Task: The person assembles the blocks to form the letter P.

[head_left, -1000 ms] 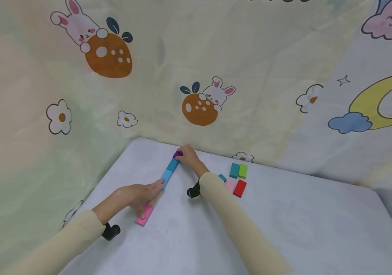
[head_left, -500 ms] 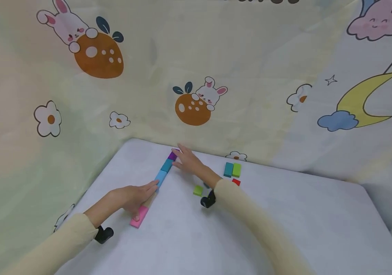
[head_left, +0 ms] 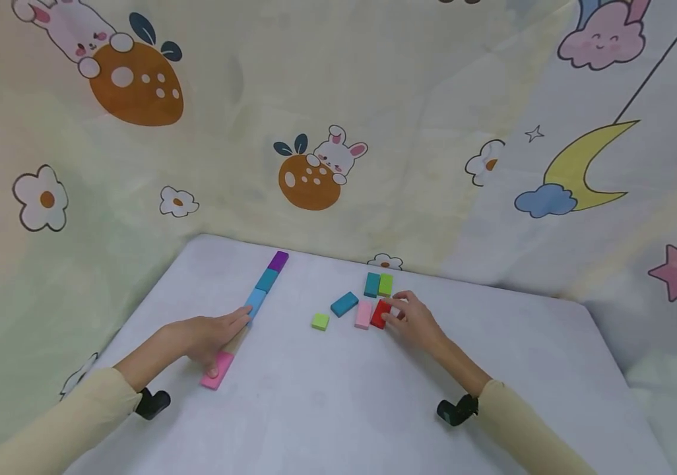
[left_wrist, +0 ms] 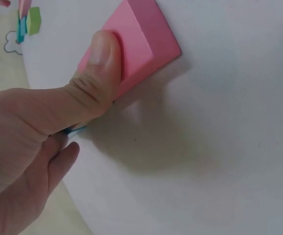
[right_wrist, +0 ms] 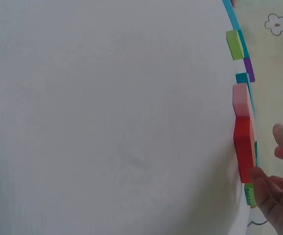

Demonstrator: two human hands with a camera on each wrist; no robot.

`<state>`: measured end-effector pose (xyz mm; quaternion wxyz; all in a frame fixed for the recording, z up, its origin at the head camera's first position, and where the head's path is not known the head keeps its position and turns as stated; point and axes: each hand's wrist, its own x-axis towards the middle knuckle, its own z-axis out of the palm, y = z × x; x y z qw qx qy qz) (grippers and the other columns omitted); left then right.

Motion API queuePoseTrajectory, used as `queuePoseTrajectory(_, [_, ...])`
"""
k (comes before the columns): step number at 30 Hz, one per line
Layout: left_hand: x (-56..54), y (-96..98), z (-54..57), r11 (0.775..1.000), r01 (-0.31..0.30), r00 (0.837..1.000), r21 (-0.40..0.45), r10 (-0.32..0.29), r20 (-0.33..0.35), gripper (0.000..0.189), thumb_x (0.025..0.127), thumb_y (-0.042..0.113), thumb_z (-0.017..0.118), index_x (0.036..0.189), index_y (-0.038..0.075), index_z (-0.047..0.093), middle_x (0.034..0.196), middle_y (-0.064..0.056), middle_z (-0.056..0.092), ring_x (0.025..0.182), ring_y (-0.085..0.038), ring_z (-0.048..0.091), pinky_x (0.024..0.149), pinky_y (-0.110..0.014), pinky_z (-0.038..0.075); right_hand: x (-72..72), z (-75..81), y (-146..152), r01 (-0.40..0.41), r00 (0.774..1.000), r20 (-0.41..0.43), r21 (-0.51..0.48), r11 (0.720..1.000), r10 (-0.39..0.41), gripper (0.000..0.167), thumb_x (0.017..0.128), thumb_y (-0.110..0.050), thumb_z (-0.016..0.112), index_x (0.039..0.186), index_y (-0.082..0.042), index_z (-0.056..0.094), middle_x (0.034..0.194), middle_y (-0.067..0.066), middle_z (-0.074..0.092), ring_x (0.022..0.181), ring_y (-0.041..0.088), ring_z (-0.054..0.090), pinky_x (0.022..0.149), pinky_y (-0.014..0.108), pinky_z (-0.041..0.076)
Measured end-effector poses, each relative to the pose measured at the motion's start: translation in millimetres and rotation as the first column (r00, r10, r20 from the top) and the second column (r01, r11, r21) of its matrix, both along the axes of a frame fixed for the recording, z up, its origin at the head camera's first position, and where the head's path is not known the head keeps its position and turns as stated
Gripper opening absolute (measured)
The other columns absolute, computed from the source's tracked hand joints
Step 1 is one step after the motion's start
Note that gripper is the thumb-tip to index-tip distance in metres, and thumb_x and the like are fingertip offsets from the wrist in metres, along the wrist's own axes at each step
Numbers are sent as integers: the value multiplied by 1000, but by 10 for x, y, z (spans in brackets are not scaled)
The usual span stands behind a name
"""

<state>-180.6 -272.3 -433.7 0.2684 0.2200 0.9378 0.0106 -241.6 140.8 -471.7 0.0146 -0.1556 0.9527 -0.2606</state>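
Observation:
A line of blocks runs away from me on the left in the head view: a pink block (head_left: pixel 216 372), a wood-coloured one (head_left: pixel 235 341), a light blue one (head_left: pixel 255 301), a teal one (head_left: pixel 266 280) and a purple one (head_left: pixel 278 261). My left hand (head_left: pixel 210 338) lies along this line. Its thumb presses on the pink block, and its fingertips reach the light blue one. At the loose blocks, my right hand (head_left: pixel 416 321) has its fingers spread beside a red block (head_left: pixel 381 314); in the right wrist view the thumb is at the block's end, the other fingers apart from it.
Around the red block lie a light pink block (head_left: pixel 363 315), a blue-teal block (head_left: pixel 344 304), a small green block (head_left: pixel 320 321), a dark teal block (head_left: pixel 371 285) and a lime block (head_left: pixel 385 285). A patterned cloth (head_left: pixel 410 132) rises behind the white table (head_left: pixel 326 409).
My right hand has let go of the purple block at the line's far end and moved right to the red block. The left hand stays on the line. The head view has shifted right.

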Motion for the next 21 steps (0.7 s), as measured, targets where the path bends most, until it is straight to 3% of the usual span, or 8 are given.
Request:
queuePoseTrajectory(4, [-17, 7, -9, 1000, 0, 1000, 3, -1, 14, 108, 68, 27, 89, 149, 8, 19, 164, -10, 10, 119, -23, 52, 92, -41, 55, -22, -67, -25, -76, 996, 54, 68, 995, 73, 46, 89, -30, 70, 132, -16, 61, 136, 16, 51, 107, 25, 59, 81, 32, 58])
queuePoseTrajectory(8, [-24, 18, -15, 1000, 8, 1000, 14, -8, 16, 108, 67, 29, 89, 148, 7, 20, 163, -11, 10, 122, -25, 51, 94, -44, 54, -28, -100, -64, -114, 992, -34, 185, 976, 122, 34, 85, -30, 75, 114, -12, 71, 130, 16, 56, 114, 29, 56, 87, 38, 58])
queuePoseTrajectory(11, [-21, 13, -24, 1000, 11, 1000, 3, -11, 7, 108, 67, 31, 88, 148, 8, 20, 164, -10, 9, 126, -25, 50, 95, -43, 53, -40, -124, -57, -115, 988, -82, 166, 979, 130, 17, 83, -19, 77, 99, -12, 73, 126, 14, 59, 113, 29, 57, 89, 39, 57])
queuePoseTrajectory(14, [-16, -6, -34, 1000, 16, 1000, 6, -16, 3, 110, 68, 31, 88, 149, 6, 18, 164, -11, 8, 132, -27, 46, 98, -44, 51, -46, -146, -28, -99, 992, -72, 114, 989, 107, 25, 84, -11, 75, 108, -10, 68, 128, 13, 57, 116, 28, 57, 92, 41, 56])
queuePoseTrajectory(18, [-7, -28, -32, 1000, 16, 1000, 14, -16, 2, 114, 67, 31, 88, 151, 5, 15, 164, -13, 6, 135, -29, 44, 101, -45, 49, -38, -151, 17, -56, 997, -41, 105, 993, 61, 45, 86, -13, 73, 128, -8, 58, 128, 13, 57, 116, 27, 56, 93, 42, 56])
queuePoseTrajectory(21, [-4, -27, -19, 1000, 11, 1000, 12, -11, 4, 114, 67, 31, 88, 151, 5, 15, 164, -12, 6, 134, -28, 45, 101, -45, 49, -46, -109, 38, -37, 999, -30, 145, 989, 42, 44, 86, -17, 74, 127, -8, 62, 120, 13, 62, 109, 27, 57, 89, 41, 57])
